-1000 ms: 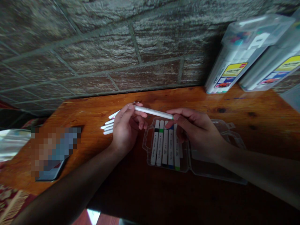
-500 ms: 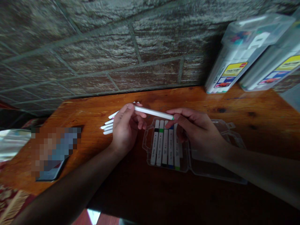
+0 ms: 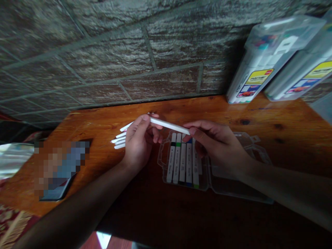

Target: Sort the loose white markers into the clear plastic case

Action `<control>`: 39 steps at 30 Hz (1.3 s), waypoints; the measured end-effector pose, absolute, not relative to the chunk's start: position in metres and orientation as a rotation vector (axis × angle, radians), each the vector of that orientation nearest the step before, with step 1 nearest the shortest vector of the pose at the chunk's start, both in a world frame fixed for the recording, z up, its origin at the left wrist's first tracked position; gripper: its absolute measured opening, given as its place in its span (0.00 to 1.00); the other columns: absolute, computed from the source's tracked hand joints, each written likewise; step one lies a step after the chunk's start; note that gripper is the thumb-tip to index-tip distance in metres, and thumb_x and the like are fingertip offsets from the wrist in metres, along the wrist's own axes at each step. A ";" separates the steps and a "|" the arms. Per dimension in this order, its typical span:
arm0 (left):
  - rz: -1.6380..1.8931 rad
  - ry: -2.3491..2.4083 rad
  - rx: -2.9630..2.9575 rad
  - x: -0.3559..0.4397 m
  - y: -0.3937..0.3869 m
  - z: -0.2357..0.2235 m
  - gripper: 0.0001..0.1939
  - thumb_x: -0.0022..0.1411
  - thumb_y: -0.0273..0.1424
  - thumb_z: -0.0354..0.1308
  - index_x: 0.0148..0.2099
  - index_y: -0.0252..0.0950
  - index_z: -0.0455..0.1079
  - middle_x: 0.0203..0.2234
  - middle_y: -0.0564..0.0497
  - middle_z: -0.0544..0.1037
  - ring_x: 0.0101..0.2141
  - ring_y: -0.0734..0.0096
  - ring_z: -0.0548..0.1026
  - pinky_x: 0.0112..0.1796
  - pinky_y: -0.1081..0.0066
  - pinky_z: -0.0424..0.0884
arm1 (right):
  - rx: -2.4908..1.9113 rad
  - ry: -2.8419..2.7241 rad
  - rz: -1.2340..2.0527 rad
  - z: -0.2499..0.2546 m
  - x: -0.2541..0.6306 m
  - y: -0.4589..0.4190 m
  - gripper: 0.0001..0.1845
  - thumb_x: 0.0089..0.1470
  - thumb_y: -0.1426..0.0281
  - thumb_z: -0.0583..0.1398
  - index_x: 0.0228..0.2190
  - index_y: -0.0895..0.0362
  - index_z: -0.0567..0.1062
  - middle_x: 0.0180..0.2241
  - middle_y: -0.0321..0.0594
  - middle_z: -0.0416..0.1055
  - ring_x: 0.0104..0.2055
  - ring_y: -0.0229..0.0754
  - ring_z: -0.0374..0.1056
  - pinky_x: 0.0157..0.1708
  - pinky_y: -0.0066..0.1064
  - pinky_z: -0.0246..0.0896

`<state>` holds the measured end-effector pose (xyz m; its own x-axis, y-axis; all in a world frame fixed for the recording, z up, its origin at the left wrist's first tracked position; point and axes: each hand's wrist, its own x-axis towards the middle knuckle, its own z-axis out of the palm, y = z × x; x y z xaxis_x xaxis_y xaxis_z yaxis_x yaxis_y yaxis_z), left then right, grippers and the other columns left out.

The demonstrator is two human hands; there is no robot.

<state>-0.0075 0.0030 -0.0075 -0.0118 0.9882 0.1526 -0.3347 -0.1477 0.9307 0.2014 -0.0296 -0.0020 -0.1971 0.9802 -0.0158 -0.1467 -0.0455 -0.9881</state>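
Held between both hands is a white marker, sloping slightly down to the right above the table. My left hand pinches its left end between thumb and fingers. At the other end, the thumb and fingers of my right hand close on it and cover its tip. Below lies an open clear plastic case, with several white markers lined up in its left half; their bands are black, green and blue. More white markers lie loose beside my left hand, partly hidden by it.
Two upright clear boxes of markers stand at the back right against the stone-patterned wall. A phone, partly blurred out, rests on the wooden table at left. Patterned fabric shows beyond the table's left edge.
The right thumb and fingers have slid slightly left along the marker and now cover its green end. The marker appears turned a little; both hands otherwise stay in place.
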 end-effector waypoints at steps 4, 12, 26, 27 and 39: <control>1.432 0.867 1.097 -0.007 0.004 -0.009 0.17 0.64 0.42 0.68 0.46 0.33 0.80 0.28 0.52 0.79 0.17 0.78 0.67 0.21 0.72 0.71 | -1.001 -1.308 1.441 -0.001 0.203 -0.031 0.10 0.63 0.64 0.66 0.42 0.57 0.82 0.32 0.36 0.78 0.23 0.31 0.65 0.20 0.25 0.60; 1.378 0.893 1.288 -0.011 -0.001 -0.013 0.18 0.72 0.41 0.60 0.57 0.35 0.77 0.17 0.56 0.72 0.20 0.72 0.70 0.26 0.72 0.68 | -0.984 -1.618 1.337 -0.004 0.207 -0.032 0.11 0.64 0.65 0.66 0.45 0.57 0.84 0.33 0.39 0.82 0.28 0.37 0.72 0.26 0.28 0.64; 1.339 0.801 1.407 -0.008 -0.006 -0.016 0.11 0.71 0.34 0.65 0.52 0.38 0.81 0.20 0.57 0.71 0.22 0.75 0.68 0.29 0.70 0.67 | -0.976 -1.721 1.251 -0.004 0.207 -0.029 0.10 0.62 0.69 0.65 0.44 0.55 0.85 0.35 0.37 0.84 0.31 0.38 0.75 0.30 0.28 0.68; 1.332 0.799 1.421 -0.008 -0.007 -0.016 0.11 0.71 0.34 0.65 0.52 0.38 0.81 0.21 0.57 0.72 0.22 0.76 0.68 0.29 0.70 0.67 | -0.979 -1.722 1.253 -0.003 0.207 -0.029 0.09 0.62 0.70 0.65 0.43 0.55 0.85 0.34 0.37 0.84 0.31 0.38 0.75 0.30 0.28 0.68; 1.354 0.836 1.606 -0.003 -0.016 -0.006 0.10 0.68 0.34 0.68 0.49 0.38 0.84 0.30 0.51 0.84 0.20 0.80 0.71 0.23 0.76 0.69 | -0.997 -1.801 1.240 -0.004 0.209 -0.029 0.06 0.63 0.69 0.65 0.39 0.55 0.84 0.29 0.35 0.80 0.24 0.34 0.68 0.24 0.27 0.60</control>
<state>-0.0027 -0.0157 -0.0057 0.1893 0.8918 0.4110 -0.0320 -0.4127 0.9103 0.2088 -0.0292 -0.0039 -0.4398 0.8883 0.1323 0.1934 0.2375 -0.9519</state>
